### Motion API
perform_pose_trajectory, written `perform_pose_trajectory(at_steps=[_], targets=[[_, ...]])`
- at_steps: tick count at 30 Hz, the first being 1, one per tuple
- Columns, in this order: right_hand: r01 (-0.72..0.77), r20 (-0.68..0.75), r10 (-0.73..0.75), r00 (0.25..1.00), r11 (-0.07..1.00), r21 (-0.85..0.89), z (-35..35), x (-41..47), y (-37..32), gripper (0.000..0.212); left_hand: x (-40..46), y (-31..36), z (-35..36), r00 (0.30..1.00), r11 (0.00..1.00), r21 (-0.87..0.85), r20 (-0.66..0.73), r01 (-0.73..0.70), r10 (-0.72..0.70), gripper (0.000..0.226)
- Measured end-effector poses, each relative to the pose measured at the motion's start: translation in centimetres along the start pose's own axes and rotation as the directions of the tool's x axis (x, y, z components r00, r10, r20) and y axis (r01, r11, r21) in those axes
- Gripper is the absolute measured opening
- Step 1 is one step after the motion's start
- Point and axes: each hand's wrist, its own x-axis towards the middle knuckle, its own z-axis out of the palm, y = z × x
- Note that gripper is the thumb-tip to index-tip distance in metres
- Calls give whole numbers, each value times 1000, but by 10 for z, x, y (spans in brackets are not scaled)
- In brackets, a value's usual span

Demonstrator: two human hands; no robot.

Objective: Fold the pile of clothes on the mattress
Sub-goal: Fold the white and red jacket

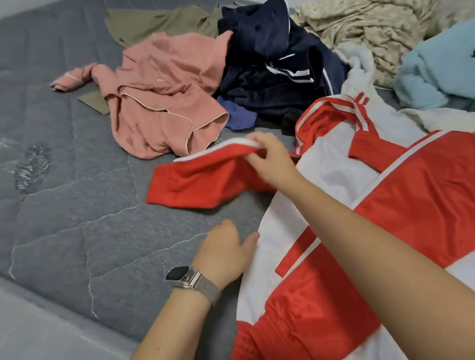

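Note:
A red and white jersey (pixel 367 215) lies spread on the grey mattress (pixel 70 211) at the right. My right hand (pixel 271 157) pinches the striped top edge of its red left sleeve (pixel 202 183) and holds it slightly off the mattress. My left hand (pixel 226 251), with a watch on the wrist, grips the jersey's white side edge with curled fingers. Behind the sleeve lies the pile: a pink garment (pixel 163 97), a navy garment with white stripes (pixel 276 68) and an olive garment (pixel 159 22).
A beige crumpled blanket (pixel 365 29) and a light blue fluffy item (pixel 455 62) lie at the back right. A white fleecy piece (pixel 357 64) sits between them and the jersey. A dark stain (pixel 34 167) marks the mattress at left. The mattress front edge (pixel 57 288) runs along the lower left.

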Motion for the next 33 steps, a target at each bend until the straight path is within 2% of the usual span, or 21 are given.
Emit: perform_pose_trajectory(at_steps=[1,2,4,6,8,10,12,14,16,18,20,21,22,24,25,26,27,29,31,32,33], targets=[[-9,-41,20,999,968,253,-10,-8,-14,26,1,4,0,1000,988,-150,3,23,-23,65],[-20,-45,49,998,871,492,-22,-20,-27,37,-1,11,1,999,941,-335,39,43,-32,79],[-97,37,113,993,593,799,-50,-51,-41,71,-9,30,3,992,726,-684,125,77,13,89],[-189,137,170,976,341,921,-77,-89,-44,84,-15,47,7,981,530,-846,149,63,120,81],[-192,152,248,957,147,970,-102,-133,-40,62,-23,65,12,962,440,-895,177,70,207,67],[-110,95,395,914,15,994,-121,-174,-30,40,-31,80,23,927,455,-884,256,110,273,53],[-57,108,495,862,-118,991,-136,-211,-22,30,-39,90,41,906,531,-839,310,118,289,47],[-52,163,571,805,-206,977,-146,-243,-8,19,-45,98,61,939,562,-823,253,82,233,54],[-83,209,652,729,-218,972,-150,-265,-5,20,-47,104,76,975,528,-847,166,65,146,70],[-159,251,716,652,-195,968,-152,-274,-3,23,-49,112,86,979,405,-897,201,175,22,73],[-265,259,779,571,-124,956,-151,-274,-5,26,-47,116,94,975,241,-945,208,222,-81,48],[-314,253,793,553,-83,946,-149,-272,-4,30,-45,116,97,979,215,-959,164,187,-122,37],[-356,245,804,542,-45,934,-149,-270,-5,36,-45,119,98,987,265,-957,84,119,-140,32],[-412,239,824,514,-7,911,-154,-269,-10,41,-54,131,97,988,508,-859,-130,-69,-85,34],[-431,250,822,512,-6,902,-158,-271,-13,39,-60,137,97,976,591,-786,-218,-180,8,31],[-447,269,818,508,-16,894,-164,-273,-13,38,-68,143,97,954,602,-741,-260,-297,151,25],[-445,284,811,512,-32,895,-171,-277,-15,39,-77,149,98,920,590,-712,-230,-381,317,23],[-421,284,795,535,-41,906,-187,-288,-9,43,-96,156,108,793,582,-691,21,-429,609,31],[-388,188,823,536,41,921,-201,-297,-1,47,-108,152,120,625,671,-624,350,-401,698,39],[-413,142,835,531,109,904,-209,-303,3,55,-109,149,127,586,718,-565,442,-407,680,41],[-488,138,839,527,165,857,-214,-309,6,63,-110,147,132,581,742,-517,472,-427,663,39]])
